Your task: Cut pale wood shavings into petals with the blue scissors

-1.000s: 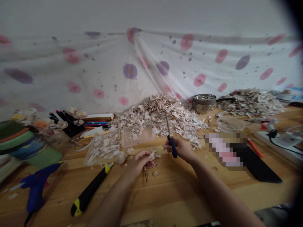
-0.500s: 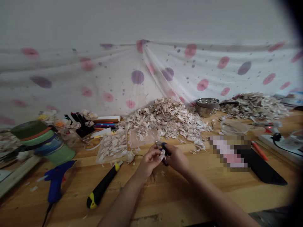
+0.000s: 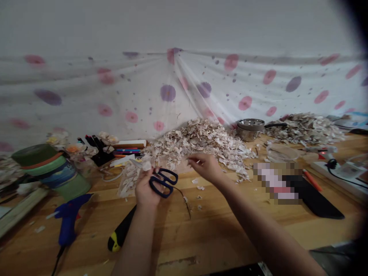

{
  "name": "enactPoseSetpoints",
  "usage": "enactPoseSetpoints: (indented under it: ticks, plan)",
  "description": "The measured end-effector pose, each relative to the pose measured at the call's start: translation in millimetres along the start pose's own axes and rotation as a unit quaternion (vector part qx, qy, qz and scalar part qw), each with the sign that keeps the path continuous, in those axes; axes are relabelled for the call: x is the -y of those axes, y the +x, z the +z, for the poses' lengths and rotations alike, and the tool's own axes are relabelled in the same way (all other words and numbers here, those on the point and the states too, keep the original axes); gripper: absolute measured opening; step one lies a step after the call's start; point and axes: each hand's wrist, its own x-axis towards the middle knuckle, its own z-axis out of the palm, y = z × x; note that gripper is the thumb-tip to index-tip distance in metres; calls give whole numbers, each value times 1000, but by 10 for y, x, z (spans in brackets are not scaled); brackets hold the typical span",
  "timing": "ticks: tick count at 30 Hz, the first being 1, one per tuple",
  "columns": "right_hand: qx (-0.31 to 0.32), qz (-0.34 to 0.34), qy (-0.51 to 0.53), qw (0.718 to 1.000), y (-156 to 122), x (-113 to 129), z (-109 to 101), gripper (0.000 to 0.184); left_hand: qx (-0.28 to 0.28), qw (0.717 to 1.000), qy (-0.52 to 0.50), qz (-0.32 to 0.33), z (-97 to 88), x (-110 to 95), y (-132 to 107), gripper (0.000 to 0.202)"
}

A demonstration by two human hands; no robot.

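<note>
My left hand (image 3: 147, 189) is closed around a pair of scissors (image 3: 161, 183), its dark blue handle loops pointing right. A pale flake (image 3: 147, 165) shows at its fingertips, over a clear tray of similar flakes (image 3: 126, 184). My right hand (image 3: 207, 167) is at the front of a large heap of whitish flakes (image 3: 198, 134). Its fingers are pinched together; whatever is between them is too small to make out. A thin dark wire (image 3: 186, 205) and a few loose flakes (image 3: 200, 188) lie on the table between and below my hands.
A black-and-yellow utility knife (image 3: 122, 230) lies partly under my left forearm. To the left are a blue glue gun (image 3: 66, 220) and a green container (image 3: 54, 172). A black flat object (image 3: 316, 199), metal bowls (image 3: 250, 129) and a power strip (image 3: 336, 178) sit on the right.
The scissors have passed from my right hand to my left. My left hand has moved left and my right hand has reached forward to the heap's edge.
</note>
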Motion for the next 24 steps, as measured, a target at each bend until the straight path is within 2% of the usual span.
enactPoseSetpoints:
  ticks: [1,2,5,8,11,16,20,24]
  plan:
    - [28,15,-32,999,36,-108,-18,24,4,1000,-16,10,-16,-67,17,19]
    - [83,28,-75,993,52,-217,-21,24,9,999,-30,12,-33,-127,32,19]
    - [142,26,-98,985,-15,-502,31,22,20,997,-73,4,-76,-244,58,22]
    - [188,-12,-80,979,-171,-686,101,26,22,994,-110,-3,-99,-288,69,21]
    - [194,-27,-44,980,-273,-804,162,25,9,991,-130,0,-107,-314,74,21]
    - [184,-18,3,983,-264,-941,253,15,-1,987,-158,11,-91,-364,66,21]
    - [178,-9,26,984,-273,-985,250,23,-5,986,-167,10,-81,-377,63,19]
    - [201,-31,44,978,-344,-941,235,30,-2,985,-171,20,-119,-342,86,20]
